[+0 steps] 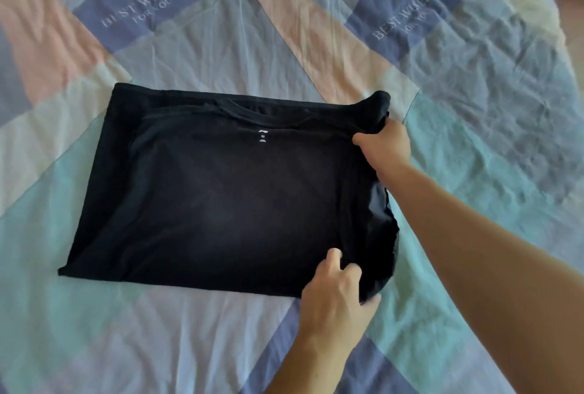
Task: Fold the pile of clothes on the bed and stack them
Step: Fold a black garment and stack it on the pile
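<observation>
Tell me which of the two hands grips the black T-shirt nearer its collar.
The right hand, at the T-shirt's far right corner level with the collar; the left hand pinches the near edge.

Black t-shirt [221, 191] lies flat on the patchwork bedsheet [474, 77], collar on the far side. My right hand [384, 144] pinches its far right corner, my left hand [336, 291] grips the near right corner. Right edge bunched and lifted between them.
</observation>
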